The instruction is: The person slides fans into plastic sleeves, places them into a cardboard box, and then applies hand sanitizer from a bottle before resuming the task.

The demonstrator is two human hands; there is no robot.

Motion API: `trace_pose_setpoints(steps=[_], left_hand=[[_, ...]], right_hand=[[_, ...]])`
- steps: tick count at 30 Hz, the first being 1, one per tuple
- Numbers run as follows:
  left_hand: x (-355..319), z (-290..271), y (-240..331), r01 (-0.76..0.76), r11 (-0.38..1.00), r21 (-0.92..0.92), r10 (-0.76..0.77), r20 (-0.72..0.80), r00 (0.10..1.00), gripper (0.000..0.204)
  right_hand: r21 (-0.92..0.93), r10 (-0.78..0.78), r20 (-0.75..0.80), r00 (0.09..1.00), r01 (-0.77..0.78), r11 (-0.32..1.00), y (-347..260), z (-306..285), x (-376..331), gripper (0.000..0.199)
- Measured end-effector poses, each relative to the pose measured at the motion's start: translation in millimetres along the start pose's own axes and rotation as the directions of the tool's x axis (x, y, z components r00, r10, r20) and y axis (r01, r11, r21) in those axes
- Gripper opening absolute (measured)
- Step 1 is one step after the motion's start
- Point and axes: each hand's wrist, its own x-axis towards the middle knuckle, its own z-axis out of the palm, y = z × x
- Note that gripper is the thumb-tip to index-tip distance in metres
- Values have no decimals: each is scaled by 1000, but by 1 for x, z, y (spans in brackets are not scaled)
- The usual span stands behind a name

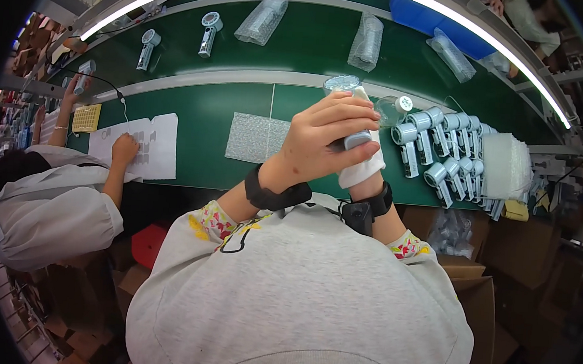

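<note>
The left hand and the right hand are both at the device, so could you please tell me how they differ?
The left hand is bare, while the right hand wears a white glove.
The left hand is in plain view, curled over the device; the right hand is mostly hidden behind it.
Both have a black band at the wrist.

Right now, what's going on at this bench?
The person's left hand grips a round-headed handset; the gloved right hand is partly hidden behind it. A bubble-wrap sheet lies on the green bench, with more handsets grouped at right. At left, a co-worker's hand rests on a paper sheet.
</note>
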Motion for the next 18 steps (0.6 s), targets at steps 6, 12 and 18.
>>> trace_pose_setpoints(steps=[6, 12, 18], left_hand=[[-4, -5, -14, -94, 996, -9, 93, -29, 995, 13], [-70, -17, -73, 776, 483, -405, -860, -52, 508, 31], [-198, 24, -119, 589, 578, 565, -746, 73, 662, 21]], right_hand=[[765, 231, 255, 939, -342, 545, -2, 8, 15, 21], [815, 562, 468, 682, -580, 25, -34, 2, 28, 26], [735, 783, 54, 620, -556, 389, 2, -33, 23, 30]])
